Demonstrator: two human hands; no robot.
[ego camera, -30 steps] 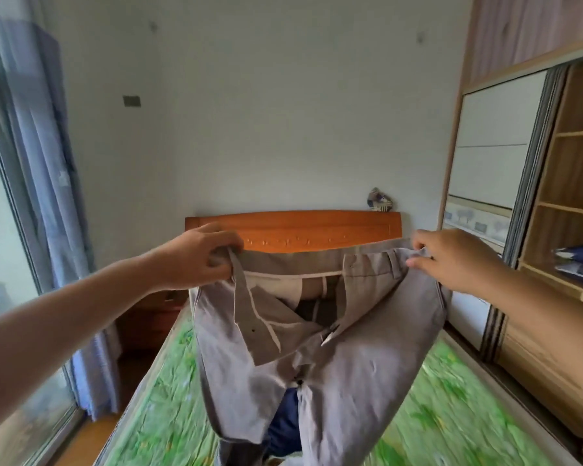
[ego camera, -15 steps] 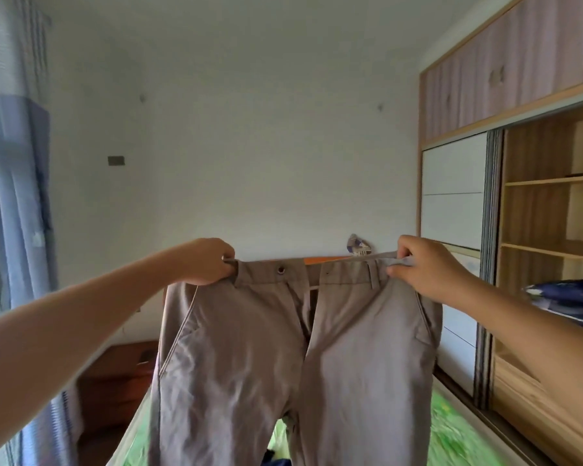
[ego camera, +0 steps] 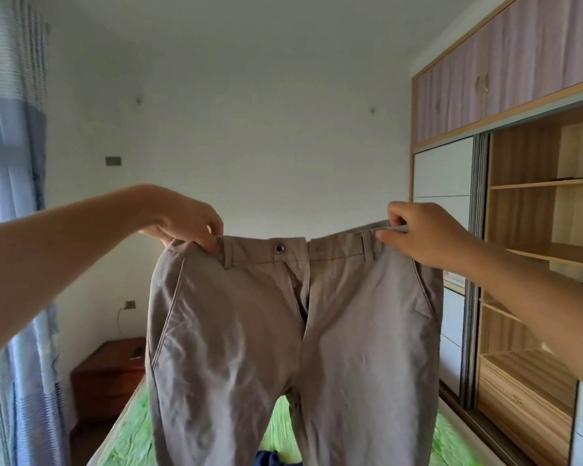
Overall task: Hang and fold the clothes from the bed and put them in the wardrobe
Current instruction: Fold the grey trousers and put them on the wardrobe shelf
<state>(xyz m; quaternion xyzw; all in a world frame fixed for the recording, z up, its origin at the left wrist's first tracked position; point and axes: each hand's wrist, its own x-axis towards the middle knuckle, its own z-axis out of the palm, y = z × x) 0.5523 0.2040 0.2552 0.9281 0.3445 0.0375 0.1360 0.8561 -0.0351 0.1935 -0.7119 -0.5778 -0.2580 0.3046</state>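
Observation:
A pair of beige trousers (ego camera: 293, 331) hangs in front of me, front side facing me, waistband stretched flat between my hands. My left hand (ego camera: 189, 223) pinches the waistband's left end. My right hand (ego camera: 421, 233) pinches its right end by a belt loop. Both legs drop straight down over the bed (ego camera: 128, 442) with its green sheet. A dark blue garment (ego camera: 270, 459) shows on the bed between the legs. The open wardrobe (ego camera: 532, 264) with wooden shelves stands at the right.
A reddish wooden nightstand (ego camera: 108, 375) stands left of the bed by the far wall. A blue-grey curtain (ego camera: 17, 230) hangs along the window at the left. White sliding wardrobe doors (ego camera: 441, 183) sit beyond my right hand.
I have lifted the trousers higher and spread them out. The open fly seen earlier now lies flat, and the headboard is hidden behind the cloth.

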